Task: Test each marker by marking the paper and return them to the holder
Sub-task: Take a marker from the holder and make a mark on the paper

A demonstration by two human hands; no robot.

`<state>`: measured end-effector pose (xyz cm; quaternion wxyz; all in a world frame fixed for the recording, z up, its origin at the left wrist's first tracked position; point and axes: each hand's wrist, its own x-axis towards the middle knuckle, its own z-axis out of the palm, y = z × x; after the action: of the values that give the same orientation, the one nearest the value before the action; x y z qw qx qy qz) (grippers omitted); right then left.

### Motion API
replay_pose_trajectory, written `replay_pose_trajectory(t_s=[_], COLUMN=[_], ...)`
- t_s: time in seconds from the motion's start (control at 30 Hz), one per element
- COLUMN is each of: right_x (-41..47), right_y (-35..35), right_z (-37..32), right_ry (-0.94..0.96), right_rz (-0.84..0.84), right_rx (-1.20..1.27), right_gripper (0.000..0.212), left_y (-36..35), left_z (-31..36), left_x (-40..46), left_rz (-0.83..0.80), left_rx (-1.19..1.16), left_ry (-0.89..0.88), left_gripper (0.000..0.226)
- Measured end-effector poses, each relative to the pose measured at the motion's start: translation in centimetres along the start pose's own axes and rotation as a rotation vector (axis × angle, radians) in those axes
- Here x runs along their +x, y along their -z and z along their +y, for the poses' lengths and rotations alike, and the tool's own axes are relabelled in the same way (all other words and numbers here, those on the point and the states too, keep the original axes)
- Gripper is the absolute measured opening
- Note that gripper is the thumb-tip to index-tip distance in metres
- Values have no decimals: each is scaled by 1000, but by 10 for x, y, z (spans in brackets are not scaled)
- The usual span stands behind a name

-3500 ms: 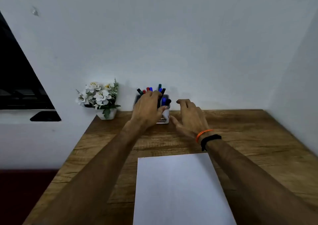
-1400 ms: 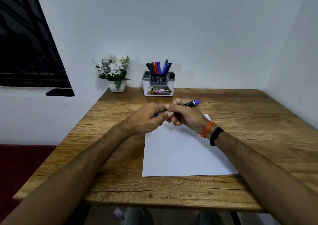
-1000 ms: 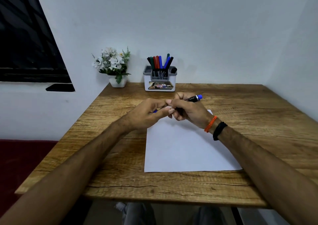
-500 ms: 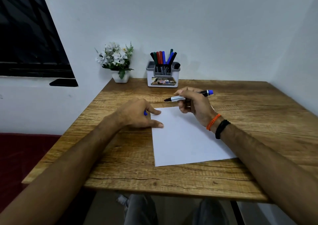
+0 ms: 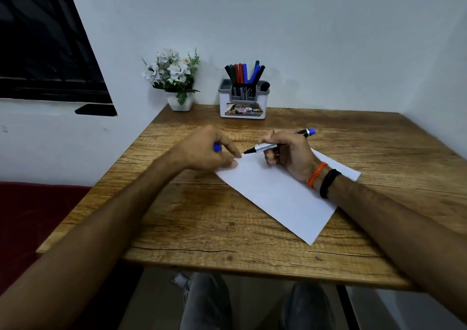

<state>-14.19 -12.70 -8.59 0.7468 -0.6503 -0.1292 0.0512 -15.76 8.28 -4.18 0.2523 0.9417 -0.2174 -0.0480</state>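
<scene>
My right hand (image 5: 290, 154) grips an uncapped marker (image 5: 267, 147) with a silver neck and a blue end, its dark tip pointing left just above the paper's far corner. The white paper (image 5: 283, 193) lies tilted on the wooden table (image 5: 202, 218). My left hand (image 5: 207, 150) holds the blue cap (image 5: 217, 147) in its curled fingers while its fingertips press on the paper's left corner. At the back against the wall stands the white and grey holder (image 5: 243, 102) with several markers (image 5: 243, 73) upright in it.
A small white pot of white flowers (image 5: 174, 77) stands left of the holder. The wall runs along the table's back and right sides. A dark window (image 5: 43, 52) is at the left. My knees show below the table's front edge.
The cap came off the marker and stays in my left hand. The paper has turned to a slanted position, and my right hand has brought the tip down near its far corner.
</scene>
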Motion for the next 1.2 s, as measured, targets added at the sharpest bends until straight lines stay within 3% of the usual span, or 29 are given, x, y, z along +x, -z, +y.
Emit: replay_pose_trajectory(t_s=[0.1, 0.27, 0.43, 0.77, 0.97, 1.2], right_x=[-3, -3, -6, -35, -37, -38], right_y=[3, 3, -6, -36, -37, -38], right_z=[-1, -3, -6, -1, 3, 5], right_ry=[6, -38, -67, 13, 72, 70], right_rz=[-124, -285, -284, -229, -210, -221], right_rx=[10, 19, -36, -257, -382, -405], right_gripper=[14, 19, 20, 3, 7, 14], left_y=[11, 5, -2, -7, -4, -3], left_z=[-3, -15, -21, -31, -37, -42], left_x=[6, 23, 25, 19, 20, 23], left_rz=[-167, -317, -330, -224, -306, -329], left_rx=[-22, 51, -7, -125, -195, -214], left_ry=[-92, -124, -130, -183, -201, -211], left_gripper=[33, 38, 17, 30, 48, 41])
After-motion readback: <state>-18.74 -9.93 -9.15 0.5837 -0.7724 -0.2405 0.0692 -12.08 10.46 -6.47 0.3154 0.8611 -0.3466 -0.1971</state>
